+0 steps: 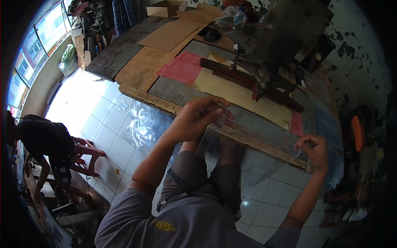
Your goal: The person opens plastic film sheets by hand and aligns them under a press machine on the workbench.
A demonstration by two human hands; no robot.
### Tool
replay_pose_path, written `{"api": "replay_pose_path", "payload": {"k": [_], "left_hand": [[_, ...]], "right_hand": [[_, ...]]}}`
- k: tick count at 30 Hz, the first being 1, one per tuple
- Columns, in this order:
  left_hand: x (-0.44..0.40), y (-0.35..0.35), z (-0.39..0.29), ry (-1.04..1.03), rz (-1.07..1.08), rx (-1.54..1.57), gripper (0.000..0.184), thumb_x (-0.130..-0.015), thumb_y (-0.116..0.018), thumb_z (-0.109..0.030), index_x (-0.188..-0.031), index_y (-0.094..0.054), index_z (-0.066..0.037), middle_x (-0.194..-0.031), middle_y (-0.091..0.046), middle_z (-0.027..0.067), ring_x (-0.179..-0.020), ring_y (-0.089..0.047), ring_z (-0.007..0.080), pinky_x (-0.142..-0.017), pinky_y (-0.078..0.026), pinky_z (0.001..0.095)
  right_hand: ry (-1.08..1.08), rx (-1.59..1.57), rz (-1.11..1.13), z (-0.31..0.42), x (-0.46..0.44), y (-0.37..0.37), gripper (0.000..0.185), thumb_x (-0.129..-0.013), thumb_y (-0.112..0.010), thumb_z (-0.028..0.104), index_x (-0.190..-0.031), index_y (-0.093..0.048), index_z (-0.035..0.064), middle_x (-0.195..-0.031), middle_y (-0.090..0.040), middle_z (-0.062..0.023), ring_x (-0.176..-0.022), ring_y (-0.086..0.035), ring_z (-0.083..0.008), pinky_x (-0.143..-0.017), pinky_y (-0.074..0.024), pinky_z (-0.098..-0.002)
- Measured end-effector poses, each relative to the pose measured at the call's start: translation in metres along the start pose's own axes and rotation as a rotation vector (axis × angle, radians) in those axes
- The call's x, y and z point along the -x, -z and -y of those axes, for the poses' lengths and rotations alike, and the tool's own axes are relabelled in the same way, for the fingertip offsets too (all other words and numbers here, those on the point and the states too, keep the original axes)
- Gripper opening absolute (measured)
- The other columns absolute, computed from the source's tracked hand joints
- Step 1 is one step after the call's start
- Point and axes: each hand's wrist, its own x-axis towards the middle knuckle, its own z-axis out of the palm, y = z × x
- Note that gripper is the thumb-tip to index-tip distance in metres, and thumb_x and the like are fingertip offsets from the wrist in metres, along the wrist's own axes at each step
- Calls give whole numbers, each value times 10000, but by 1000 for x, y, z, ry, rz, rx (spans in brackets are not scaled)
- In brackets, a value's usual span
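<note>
My left hand point(202, 118) pinches clear plastic sheet point(209, 138) at its upper edge, in front of the table's near edge. Lower at the right, my right hand point(313, 149) is closed on a thin corner of clear plastic point(285, 165). The film is so see-through that I cannot tell whether both hands hold one piece. Beyond my hands, a dark machine point(285, 33) with a long reddish bar point(248, 80) stands over a yellow sheet point(231, 97) and a pink-red sheet point(184, 68) on the worktable point(163, 89).
Crumpled clear plastic point(144, 124) is heaped left of my legs. Clear sheets point(331, 144) hang at the table's right end. Cardboard point(169, 35) and an open box point(165, 8) lie at the back. At left, another person point(45, 136) bends beside a red stool point(87, 157).
</note>
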Motion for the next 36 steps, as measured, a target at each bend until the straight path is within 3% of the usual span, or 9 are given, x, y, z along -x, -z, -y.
{"api": "replay_pose_path", "payload": {"k": [3,6,15,20,24,28,36], "left_hand": [[0,0,0,1,-13,21,272,-1083,-497,-28,-1336,-534,67,-1142,-739,197,-1064,-745,277,-923,-603,365],[1,1,-3,-4,-17,40,273,-1084,-498,-33,-1334,-535,70,-1141,-738,202,-1053,-749,282,-925,-605,370],[3,-2,-6,-26,-24,37,247,-1074,-528,-35,-1298,-567,62,-1116,-752,174,-1039,-750,252,-891,-596,341],[0,6,1,-39,-46,-30,253,-1077,-521,-39,-1303,-570,66,-1105,-753,166,-1020,-750,238,-881,-592,333],[-3,13,5,-9,-91,-38,254,-1087,-535,-82,-1308,-587,32,-1083,-767,140,-994,-733,170,-815,-567,283],[-4,21,9,-26,-111,-72,254,-1076,-561,-84,-1302,-593,27,-1054,-774,141,-989,-718,140,-823,-551,266],[0,30,10,-45,-179,-111,244,-1067,-574,-86,-1276,-604,38,-1051,-774,143,-892,-725,147,-776,-560,266]], "right_hand": [[-12,29,-8,7,2,-1,143,-864,-801,95,-832,-719,-17,-805,-734,-77,-781,-695,-147,-759,-533,-297],[188,202,65,13,-1,1,156,-832,-822,96,-820,-718,-20,-825,-733,-78,-803,-691,-152,-764,-522,-300],[72,128,22,7,0,2,126,-820,-808,69,-817,-720,-20,-834,-731,-77,-794,-675,-140,-762,-514,-294],[68,163,45,11,1,0,116,-835,-797,75,-831,-725,-16,-851,-737,-78,-798,-673,-133,-754,-516,-287],[226,125,14,22,-3,-9,95,-848,-783,75,-846,-732,-5,-892,-747,-84,-799,-670,-130,-752,-518,-282],[235,30,1,21,-3,-14,92,-865,-769,76,-838,-726,0,-909,-748,-96,-786,-667,-128,-753,-521,-279],[177,-91,-25,24,-2,-25,73,-936,-711,51,-892,-703,-7,-876,-746,-98,-771,-671,-113,-728,-535,-274]]}}
